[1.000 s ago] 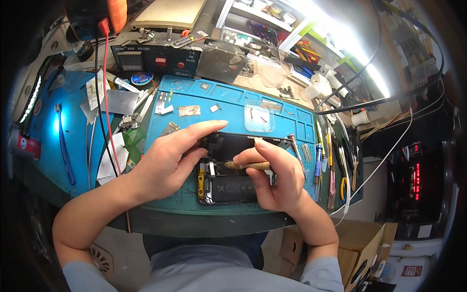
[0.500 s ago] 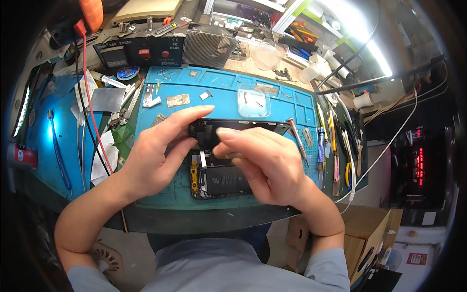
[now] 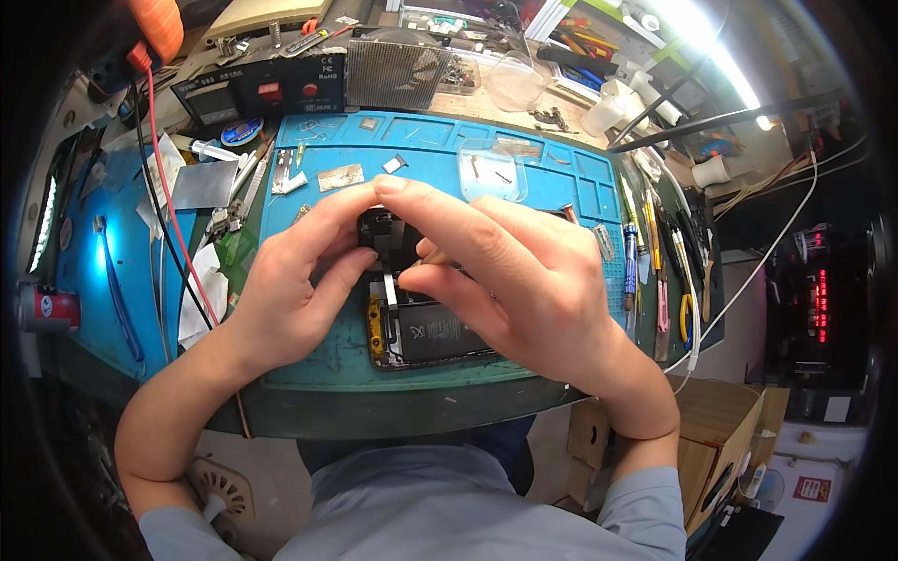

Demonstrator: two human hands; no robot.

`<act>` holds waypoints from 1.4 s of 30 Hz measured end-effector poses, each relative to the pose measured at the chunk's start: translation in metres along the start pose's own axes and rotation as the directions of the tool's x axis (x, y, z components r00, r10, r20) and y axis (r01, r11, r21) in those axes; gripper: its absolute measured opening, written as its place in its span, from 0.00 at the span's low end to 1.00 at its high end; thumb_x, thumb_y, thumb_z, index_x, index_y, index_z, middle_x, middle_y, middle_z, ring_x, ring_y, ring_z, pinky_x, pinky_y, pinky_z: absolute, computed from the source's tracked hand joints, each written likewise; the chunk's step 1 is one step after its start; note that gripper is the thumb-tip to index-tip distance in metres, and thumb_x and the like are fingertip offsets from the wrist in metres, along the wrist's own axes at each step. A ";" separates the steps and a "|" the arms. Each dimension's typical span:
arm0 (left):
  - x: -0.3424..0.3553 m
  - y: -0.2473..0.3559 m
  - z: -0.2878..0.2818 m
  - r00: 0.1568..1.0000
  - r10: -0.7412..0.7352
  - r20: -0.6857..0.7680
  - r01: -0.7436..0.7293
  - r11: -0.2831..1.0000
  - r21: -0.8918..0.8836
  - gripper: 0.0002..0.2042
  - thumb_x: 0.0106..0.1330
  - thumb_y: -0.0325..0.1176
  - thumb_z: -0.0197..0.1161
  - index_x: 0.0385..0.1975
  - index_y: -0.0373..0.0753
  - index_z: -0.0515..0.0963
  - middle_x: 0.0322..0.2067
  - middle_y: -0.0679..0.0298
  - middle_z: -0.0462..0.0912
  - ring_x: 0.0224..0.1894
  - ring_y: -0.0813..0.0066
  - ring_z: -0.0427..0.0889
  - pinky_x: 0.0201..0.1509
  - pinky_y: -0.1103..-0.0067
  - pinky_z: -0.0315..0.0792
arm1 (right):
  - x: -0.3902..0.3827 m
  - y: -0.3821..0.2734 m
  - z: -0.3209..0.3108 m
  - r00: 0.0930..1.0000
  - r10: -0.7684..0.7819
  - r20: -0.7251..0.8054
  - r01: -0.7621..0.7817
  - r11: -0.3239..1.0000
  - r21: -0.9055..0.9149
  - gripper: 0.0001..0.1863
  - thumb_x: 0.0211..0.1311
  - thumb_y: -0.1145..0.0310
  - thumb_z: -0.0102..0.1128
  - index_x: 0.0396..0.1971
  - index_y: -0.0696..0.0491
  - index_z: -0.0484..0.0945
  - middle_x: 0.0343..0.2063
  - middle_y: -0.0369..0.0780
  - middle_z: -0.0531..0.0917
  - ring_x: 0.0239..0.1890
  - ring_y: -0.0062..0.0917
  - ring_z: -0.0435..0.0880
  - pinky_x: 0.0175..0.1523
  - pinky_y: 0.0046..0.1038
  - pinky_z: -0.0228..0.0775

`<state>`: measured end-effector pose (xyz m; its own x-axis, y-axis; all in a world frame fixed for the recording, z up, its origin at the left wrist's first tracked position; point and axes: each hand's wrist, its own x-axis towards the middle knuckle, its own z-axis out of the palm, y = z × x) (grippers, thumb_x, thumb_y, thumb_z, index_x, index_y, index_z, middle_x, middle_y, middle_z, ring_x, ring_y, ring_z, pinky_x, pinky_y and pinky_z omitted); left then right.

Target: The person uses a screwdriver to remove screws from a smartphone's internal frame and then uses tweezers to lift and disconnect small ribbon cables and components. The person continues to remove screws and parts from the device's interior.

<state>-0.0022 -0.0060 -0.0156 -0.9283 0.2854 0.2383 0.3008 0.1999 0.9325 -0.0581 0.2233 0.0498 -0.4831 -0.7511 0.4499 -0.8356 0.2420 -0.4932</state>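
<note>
My left hand (image 3: 295, 280) is closed on the upper left corner of a black phone screen assembly (image 3: 376, 224), held raised behind the opened phone body (image 3: 440, 332). Its battery, a yellow side part and a pale flex strip show. My right hand (image 3: 524, 290) arches over the phone, forefinger reaching that same corner, thumb and curled fingers pinched round a tan stick (image 3: 432, 254) that is mostly hidden. Both hands are over the blue silicone mat (image 3: 290, 150). Behind them sit a clear plastic tray (image 3: 491, 168) with small parts and a metal plate (image 3: 339, 178).
Hand tools (image 3: 664, 271) line the right side, with a white cable running past. Red and black wires (image 3: 159, 168) hang at the left beside a glowing blue-lit brush-like tool (image 3: 122, 290) and a can (image 3: 47, 304). A black instrument box (image 3: 234, 89) stands behind the mat.
My right hand has swung up and leftward, its forefinger now at the screen's corner, covering most of the tan stick and screen. My left hand stays on the screen; the view has shifted slightly.
</note>
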 end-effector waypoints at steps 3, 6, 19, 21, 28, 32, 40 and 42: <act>-0.001 -0.001 0.000 0.999 -0.033 0.010 0.033 0.999 -0.011 0.25 0.74 0.16 0.50 0.71 0.30 0.60 0.62 0.55 0.74 0.63 0.70 0.77 0.66 0.75 0.71 | 0.003 0.003 0.006 0.997 -0.045 -0.061 0.049 0.997 0.056 0.27 0.57 0.78 0.69 0.59 0.59 0.78 0.46 0.46 0.87 0.36 0.29 0.89 0.41 0.27 0.83; -0.004 -0.002 0.001 0.998 -0.069 -0.013 0.068 0.998 -0.018 0.25 0.75 0.16 0.50 0.71 0.30 0.59 0.61 0.55 0.75 0.63 0.71 0.77 0.66 0.75 0.71 | 0.001 0.000 0.003 1.000 0.002 -0.029 -0.002 1.000 0.006 0.27 0.57 0.80 0.69 0.60 0.59 0.78 0.47 0.46 0.87 0.37 0.29 0.89 0.41 0.27 0.83; 0.000 -0.004 0.006 0.993 0.035 -0.110 -0.038 0.999 -0.023 0.26 0.68 0.14 0.55 0.67 0.33 0.66 0.56 0.52 0.79 0.56 0.66 0.83 0.60 0.74 0.77 | 0.004 0.006 0.008 0.996 -0.068 -0.061 0.069 0.997 0.030 0.29 0.56 0.83 0.66 0.61 0.58 0.76 0.51 0.45 0.86 0.37 0.30 0.88 0.42 0.29 0.83; 0.001 -0.003 0.007 0.992 0.041 -0.120 -0.045 0.998 -0.034 0.26 0.68 0.14 0.55 0.67 0.33 0.66 0.56 0.52 0.79 0.56 0.67 0.83 0.60 0.74 0.77 | 0.002 -0.001 0.002 1.000 0.001 -0.004 -0.002 1.000 -0.023 0.30 0.56 0.83 0.66 0.62 0.59 0.76 0.51 0.45 0.86 0.37 0.30 0.88 0.42 0.29 0.83; -0.001 -0.001 0.000 0.999 -0.035 -0.018 0.035 0.999 -0.022 0.26 0.72 0.16 0.53 0.70 0.31 0.61 0.59 0.54 0.77 0.61 0.69 0.78 0.64 0.75 0.72 | 0.001 -0.002 0.001 1.000 0.012 0.020 -0.011 0.999 -0.046 0.32 0.55 0.80 0.69 0.63 0.58 0.75 0.50 0.44 0.86 0.37 0.29 0.89 0.42 0.29 0.82; 0.000 -0.002 0.005 0.996 0.015 -0.090 -0.018 0.999 -0.028 0.27 0.67 0.13 0.55 0.67 0.34 0.67 0.53 0.54 0.80 0.55 0.71 0.83 0.58 0.76 0.76 | 0.002 -0.001 0.002 1.000 -0.010 -0.013 0.009 0.999 -0.037 0.32 0.54 0.80 0.70 0.62 0.57 0.75 0.49 0.42 0.87 0.36 0.30 0.89 0.42 0.29 0.82; 0.001 0.009 0.003 0.997 -0.019 -0.077 0.023 0.998 0.051 0.28 0.64 0.12 0.57 0.65 0.38 0.72 0.54 0.54 0.82 0.47 0.69 0.86 0.51 0.78 0.78 | -0.016 0.024 -0.036 0.860 0.036 -0.509 -0.024 0.999 0.030 0.28 0.70 0.73 0.63 0.66 0.62 0.64 0.39 0.47 0.89 0.38 0.24 0.88 0.43 0.23 0.80; 0.004 0.013 0.002 0.998 0.034 -0.053 -0.028 0.993 0.113 0.27 0.64 0.12 0.57 0.64 0.37 0.73 0.55 0.54 0.82 0.48 0.67 0.86 0.51 0.77 0.79 | -0.020 0.039 -0.047 0.837 0.056 -0.545 -0.100 0.994 -0.051 0.25 0.71 0.73 0.62 0.63 0.61 0.66 0.38 0.47 0.89 0.38 0.24 0.88 0.43 0.22 0.80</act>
<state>-0.0015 -0.0004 -0.0027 -0.9279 0.2420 0.2837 0.3491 0.2967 0.8889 -0.0932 0.2764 0.0563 -0.5937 -0.2802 0.7543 -0.7954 0.3467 -0.4972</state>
